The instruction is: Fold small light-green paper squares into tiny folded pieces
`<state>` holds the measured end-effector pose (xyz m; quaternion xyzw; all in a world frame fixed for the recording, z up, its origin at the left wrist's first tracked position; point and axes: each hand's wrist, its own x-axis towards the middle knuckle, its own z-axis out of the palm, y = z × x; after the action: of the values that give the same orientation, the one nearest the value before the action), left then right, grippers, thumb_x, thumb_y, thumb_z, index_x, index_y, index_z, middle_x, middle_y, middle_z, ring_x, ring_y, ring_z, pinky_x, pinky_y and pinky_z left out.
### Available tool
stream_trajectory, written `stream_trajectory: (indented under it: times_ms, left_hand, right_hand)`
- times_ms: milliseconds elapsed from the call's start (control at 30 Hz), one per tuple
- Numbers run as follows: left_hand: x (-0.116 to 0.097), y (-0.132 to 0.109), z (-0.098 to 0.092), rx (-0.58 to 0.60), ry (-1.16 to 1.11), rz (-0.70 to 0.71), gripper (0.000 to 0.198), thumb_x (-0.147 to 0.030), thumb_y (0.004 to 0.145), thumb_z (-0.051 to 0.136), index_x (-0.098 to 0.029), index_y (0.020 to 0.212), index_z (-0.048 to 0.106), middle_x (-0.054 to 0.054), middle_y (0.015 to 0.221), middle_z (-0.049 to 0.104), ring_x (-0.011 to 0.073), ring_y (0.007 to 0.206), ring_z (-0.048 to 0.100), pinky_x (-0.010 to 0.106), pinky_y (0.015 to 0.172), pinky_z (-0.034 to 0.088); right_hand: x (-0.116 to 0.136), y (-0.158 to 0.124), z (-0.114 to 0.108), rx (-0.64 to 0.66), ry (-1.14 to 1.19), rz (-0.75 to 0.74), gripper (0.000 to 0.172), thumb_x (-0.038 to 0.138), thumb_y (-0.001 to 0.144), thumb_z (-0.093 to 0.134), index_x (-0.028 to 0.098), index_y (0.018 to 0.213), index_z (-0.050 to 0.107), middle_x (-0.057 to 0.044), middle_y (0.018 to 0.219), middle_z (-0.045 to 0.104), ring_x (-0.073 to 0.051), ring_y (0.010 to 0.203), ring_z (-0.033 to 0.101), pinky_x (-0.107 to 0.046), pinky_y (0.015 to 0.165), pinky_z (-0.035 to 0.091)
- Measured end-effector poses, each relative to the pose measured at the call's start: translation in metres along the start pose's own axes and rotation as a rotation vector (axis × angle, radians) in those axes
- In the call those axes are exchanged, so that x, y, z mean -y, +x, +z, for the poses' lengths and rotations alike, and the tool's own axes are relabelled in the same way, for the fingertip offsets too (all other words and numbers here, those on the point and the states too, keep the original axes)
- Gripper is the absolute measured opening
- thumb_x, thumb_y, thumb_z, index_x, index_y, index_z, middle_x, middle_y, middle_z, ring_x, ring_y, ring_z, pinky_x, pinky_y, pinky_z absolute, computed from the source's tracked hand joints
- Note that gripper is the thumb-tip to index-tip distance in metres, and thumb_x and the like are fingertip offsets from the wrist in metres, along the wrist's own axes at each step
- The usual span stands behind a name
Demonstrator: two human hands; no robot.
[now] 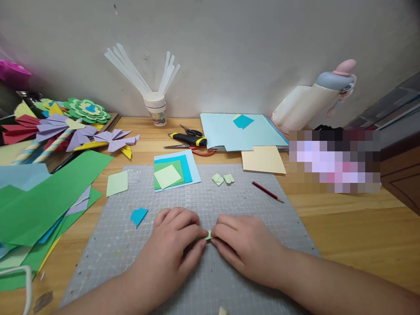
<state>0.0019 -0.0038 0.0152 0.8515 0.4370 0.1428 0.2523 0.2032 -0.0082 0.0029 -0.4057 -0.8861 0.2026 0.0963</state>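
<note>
Head view: the left hand (177, 236) and right hand (244, 243) both pinch a small light-green paper piece (209, 236) between their fingertips over the grey cutting mat (108, 258), where uneven pull from either side could crease it askew or tear it.

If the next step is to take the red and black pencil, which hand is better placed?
Probably the right hand: the pencil lies ahead of it and to its right, while the left hand is farther away. Both hold the small green paper, so the right would need to let go first.
</note>
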Motion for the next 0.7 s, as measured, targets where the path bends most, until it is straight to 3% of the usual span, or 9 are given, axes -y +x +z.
stream_trajectory:
  times_ms: [200,400,567,700]
  left_hand:
    - [-0.002,0.000,0.002,-0.060,-0.271,-0.092,0.013,-0.020,0.083,0.052,-0.021,0.073,0.060,0.000,0.080,0.061,0.0175,0.083,0.053,0.035,0.080,0.035]
    - [-0.015,-0.006,0.002,-0.038,-0.604,-0.234,0.017,-0.028,0.081,0.052,-0.019,0.067,0.056,0.001,0.072,0.057,0.0173,0.074,0.052,0.030,0.069,0.040]
    - [-0.022,-0.009,-0.007,-0.053,-0.816,-0.290,0.018,-0.032,0.080,0.049,-0.019,0.069,0.056,0.001,0.072,0.054,0.0166,0.072,0.049,0.028,0.066,0.038]
    - [-0.026,-0.008,-0.016,-0.077,-0.785,-0.323,0.017,-0.032,0.077,0.051,-0.018,0.068,0.055,0.000,0.069,0.051,0.0164,0.070,0.045,0.028,0.065,0.035]
  right_hand:
    - [0.006,0.001,-0.003,-0.053,0.494,0.174,0.007,0.014,0.081,0.051,0.018,0.075,0.052,0.003,0.069,0.051,-0.010,0.062,0.045,-0.022,0.057,0.034]
    - [0.018,-0.001,-0.009,-0.046,0.893,0.275,0.011,0.023,0.086,0.048,0.018,0.076,0.051,0.004,0.064,0.044,-0.009,0.058,0.039,-0.021,0.053,0.033]
    - [0.030,0.001,-0.024,-0.052,1.056,0.327,0.013,0.024,0.084,0.048,0.018,0.071,0.048,0.006,0.058,0.039,-0.007,0.048,0.033,-0.019,0.044,0.028]
    - [0.038,0.005,-0.039,-0.059,1.046,0.314,0.015,0.025,0.082,0.050,0.018,0.069,0.049,0.006,0.058,0.039,-0.006,0.049,0.034,-0.019,0.045,0.029]
